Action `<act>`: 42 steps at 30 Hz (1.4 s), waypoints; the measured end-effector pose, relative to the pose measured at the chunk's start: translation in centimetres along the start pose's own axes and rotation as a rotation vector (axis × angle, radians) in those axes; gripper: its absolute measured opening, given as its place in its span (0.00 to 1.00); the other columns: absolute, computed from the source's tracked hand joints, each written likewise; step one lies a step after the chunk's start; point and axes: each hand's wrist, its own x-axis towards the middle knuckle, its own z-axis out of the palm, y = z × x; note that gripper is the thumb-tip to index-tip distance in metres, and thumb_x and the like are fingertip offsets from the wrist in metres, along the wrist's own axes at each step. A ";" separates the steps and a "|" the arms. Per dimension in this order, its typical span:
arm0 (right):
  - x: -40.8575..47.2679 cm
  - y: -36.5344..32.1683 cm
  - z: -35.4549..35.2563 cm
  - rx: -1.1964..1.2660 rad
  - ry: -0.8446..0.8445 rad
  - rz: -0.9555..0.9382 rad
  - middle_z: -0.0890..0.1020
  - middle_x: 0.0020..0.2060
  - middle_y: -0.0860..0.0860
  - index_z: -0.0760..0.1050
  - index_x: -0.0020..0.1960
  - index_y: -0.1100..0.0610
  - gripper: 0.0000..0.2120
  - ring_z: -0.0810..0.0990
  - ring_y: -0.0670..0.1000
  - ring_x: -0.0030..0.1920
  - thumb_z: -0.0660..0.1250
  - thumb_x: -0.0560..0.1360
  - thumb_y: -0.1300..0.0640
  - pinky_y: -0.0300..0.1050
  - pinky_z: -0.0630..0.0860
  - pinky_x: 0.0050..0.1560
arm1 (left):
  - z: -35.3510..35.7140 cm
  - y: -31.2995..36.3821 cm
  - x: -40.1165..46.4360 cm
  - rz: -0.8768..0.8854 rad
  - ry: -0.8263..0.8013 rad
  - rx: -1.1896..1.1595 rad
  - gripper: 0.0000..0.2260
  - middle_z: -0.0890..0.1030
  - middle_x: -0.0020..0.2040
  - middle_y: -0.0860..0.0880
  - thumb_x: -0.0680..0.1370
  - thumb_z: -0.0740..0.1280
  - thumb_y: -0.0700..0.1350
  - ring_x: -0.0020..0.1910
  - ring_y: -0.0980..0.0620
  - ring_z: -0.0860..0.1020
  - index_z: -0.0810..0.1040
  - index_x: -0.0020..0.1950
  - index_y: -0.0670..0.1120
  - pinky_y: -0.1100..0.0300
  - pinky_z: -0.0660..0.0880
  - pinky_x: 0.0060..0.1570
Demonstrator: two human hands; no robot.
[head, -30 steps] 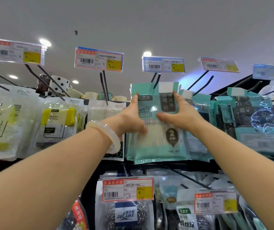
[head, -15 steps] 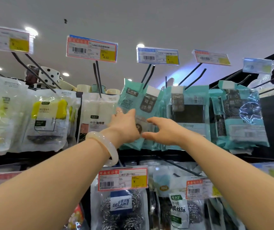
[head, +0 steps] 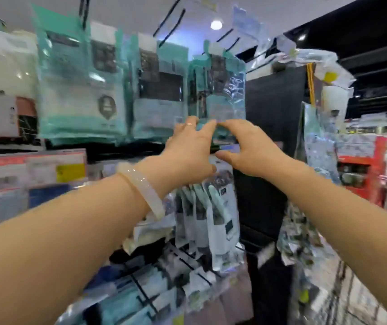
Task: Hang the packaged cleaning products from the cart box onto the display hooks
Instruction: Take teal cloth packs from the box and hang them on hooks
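Note:
The picture is blurred by motion. Three stacks of teal packaged cleaning products hang from black display hooks [head: 170, 15]: a cloth pack [head: 80, 90] on the left, a dark-pad pack [head: 159, 90] in the middle and a scourer pack [head: 218, 90] on the right. My left hand [head: 187, 151], with a pale bangle on its wrist, and my right hand [head: 251, 148] are side by side just under the scourer pack. The fingertips of both reach its lower edge. Fingers on both hands are spread, and neither holds anything. The cart box is out of view.
White packs [head: 0, 90] hang at the far left above price tags [head: 68, 170]. Lower hooks carry clear and teal packs [head: 211, 207]. A black end panel [head: 272, 113] closes the shelf on the right, with more hanging bags [head: 316, 137] and a red display [head: 361, 165] beyond.
The view has swung right and down. Both hands left the teal cloth pack, which now hangs on its hook, and moved right to the bottom of the scourer pack.

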 end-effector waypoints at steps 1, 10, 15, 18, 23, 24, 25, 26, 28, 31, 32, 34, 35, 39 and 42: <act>-1.7 2.0 -0.1 -0.041 -0.013 0.038 0.67 0.70 0.56 0.60 0.73 0.57 0.32 0.65 0.56 0.70 0.68 0.73 0.49 0.52 0.62 0.69 | 1.5 1.3 0.1 0.030 -0.019 -0.014 0.41 0.54 0.75 0.39 0.72 0.71 0.50 0.73 0.37 0.56 0.50 0.77 0.49 0.44 0.61 0.70; -19.5 18.8 0.7 -0.315 -0.338 0.474 0.65 0.71 0.56 0.57 0.74 0.55 0.37 0.63 0.58 0.70 0.68 0.71 0.46 0.55 0.64 0.68 | 19.6 14.5 -1.3 0.256 -0.351 0.011 0.42 0.46 0.77 0.40 0.73 0.69 0.52 0.76 0.39 0.47 0.44 0.77 0.51 0.43 0.54 0.72; -31.0 25.5 4.2 -0.274 -0.521 0.692 0.63 0.71 0.58 0.55 0.75 0.56 0.37 0.62 0.60 0.70 0.68 0.72 0.46 0.55 0.63 0.68 | 31.0 19.9 -5.2 0.238 -0.611 -0.066 0.41 0.48 0.77 0.40 0.72 0.70 0.53 0.76 0.39 0.48 0.48 0.77 0.51 0.42 0.56 0.71; -37.5 28.6 6.9 -0.242 -0.629 0.836 0.64 0.70 0.58 0.54 0.75 0.54 0.37 0.62 0.61 0.70 0.67 0.73 0.45 0.55 0.64 0.68 | 37.5 21.9 -8.6 0.246 -0.756 -0.078 0.41 0.48 0.77 0.40 0.72 0.70 0.54 0.76 0.38 0.48 0.48 0.77 0.50 0.42 0.55 0.71; -46.1 31.1 11.5 -0.137 -0.703 1.070 0.60 0.74 0.56 0.54 0.75 0.52 0.38 0.60 0.59 0.72 0.68 0.71 0.46 0.54 0.61 0.70 | 46.4 23.5 -13.7 0.207 -0.979 -0.133 0.40 0.47 0.78 0.41 0.73 0.68 0.53 0.76 0.40 0.47 0.47 0.77 0.51 0.43 0.55 0.71; -47.5 31.2 12.6 -0.092 -0.719 1.115 0.62 0.73 0.56 0.55 0.75 0.52 0.37 0.62 0.58 0.71 0.68 0.71 0.46 0.53 0.63 0.69 | 48.0 23.6 -14.7 0.198 -1.033 -0.158 0.40 0.49 0.77 0.41 0.73 0.68 0.54 0.76 0.40 0.48 0.48 0.76 0.51 0.44 0.55 0.71; -48.8 31.2 13.7 -0.037 -0.735 1.162 0.63 0.72 0.57 0.55 0.74 0.53 0.37 0.64 0.59 0.70 0.68 0.72 0.47 0.52 0.64 0.68 | 49.5 23.5 -15.6 0.181 -1.088 -0.191 0.39 0.50 0.76 0.40 0.72 0.68 0.54 0.75 0.39 0.49 0.49 0.76 0.51 0.44 0.57 0.70; -50.1 31.2 14.9 0.021 -0.748 1.211 0.65 0.70 0.57 0.56 0.74 0.54 0.36 0.66 0.59 0.68 0.68 0.71 0.47 0.52 0.66 0.67 | 51.0 23.5 -16.5 0.163 -1.139 -0.216 0.39 0.52 0.76 0.40 0.72 0.68 0.54 0.75 0.38 0.52 0.50 0.76 0.50 0.45 0.58 0.70; -52.6 30.8 17.3 0.152 -0.736 1.328 0.68 0.68 0.58 0.57 0.73 0.56 0.36 0.69 0.59 0.66 0.70 0.71 0.49 0.52 0.69 0.64 | 53.9 23.4 -17.6 0.145 -1.204 -0.247 0.36 0.57 0.74 0.39 0.72 0.67 0.54 0.73 0.38 0.57 0.54 0.75 0.49 0.47 0.60 0.70; -55.8 30.2 20.4 0.340 -0.574 1.516 0.73 0.64 0.55 0.62 0.69 0.56 0.32 0.74 0.56 0.63 0.72 0.69 0.55 0.54 0.73 0.62 | 58.4 23.5 -18.8 0.125 -1.279 -0.397 0.31 0.66 0.70 0.44 0.72 0.68 0.50 0.71 0.41 0.63 0.60 0.73 0.48 0.55 0.62 0.66; -56.8 30.1 21.3 0.357 -0.488 1.559 0.74 0.62 0.53 0.63 0.67 0.55 0.31 0.74 0.55 0.63 0.72 0.68 0.58 0.53 0.72 0.63 | 59.9 23.8 -19.1 0.106 -1.312 -0.453 0.31 0.68 0.69 0.45 0.72 0.70 0.47 0.69 0.42 0.66 0.62 0.72 0.48 0.58 0.63 0.64; -58.3 29.9 23.1 0.406 -0.308 1.668 0.73 0.59 0.50 0.63 0.68 0.55 0.33 0.72 0.52 0.63 0.73 0.68 0.60 0.49 0.71 0.63 | 62.7 24.1 -20.1 0.034 -1.401 -0.467 0.35 0.69 0.69 0.44 0.70 0.73 0.45 0.67 0.43 0.68 0.61 0.72 0.46 0.55 0.67 0.65; -58.9 29.7 23.9 0.455 -0.227 1.754 0.73 0.58 0.49 0.60 0.69 0.55 0.35 0.72 0.50 0.62 0.74 0.68 0.60 0.47 0.71 0.62 | 63.8 24.2 -20.7 0.010 -1.436 -0.438 0.38 0.67 0.70 0.42 0.69 0.75 0.46 0.68 0.42 0.67 0.58 0.74 0.45 0.52 0.67 0.66; -60.3 29.0 27.8 0.596 -0.145 1.943 0.78 0.58 0.52 0.63 0.65 0.59 0.30 0.79 0.52 0.55 0.74 0.69 0.57 0.52 0.75 0.58 | 66.8 24.6 -22.8 -0.068 -1.571 -0.395 0.50 0.54 0.75 0.40 0.69 0.75 0.47 0.74 0.40 0.58 0.41 0.77 0.45 0.51 0.64 0.69; -59.2 28.9 30.0 0.621 -0.088 1.867 0.79 0.58 0.54 0.66 0.67 0.58 0.27 0.80 0.52 0.55 0.71 0.71 0.56 0.53 0.78 0.54 | 67.6 24.7 -23.5 -0.120 -1.573 -0.523 0.46 0.57 0.74 0.42 0.72 0.70 0.40 0.71 0.42 0.63 0.39 0.77 0.47 0.50 0.66 0.68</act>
